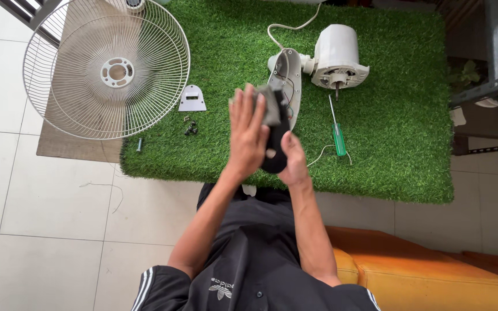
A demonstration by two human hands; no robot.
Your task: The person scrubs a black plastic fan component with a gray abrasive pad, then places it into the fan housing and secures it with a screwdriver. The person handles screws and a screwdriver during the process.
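Probably a home floor: pale tiles, artificial grass mat, orange cushion alongside.

mat: green, grass-textured. grille: white wire. motor: white. screwdriver: green handle. cloth: grey. part: black. floor: white tiles. cushion: orange. screws: dark.
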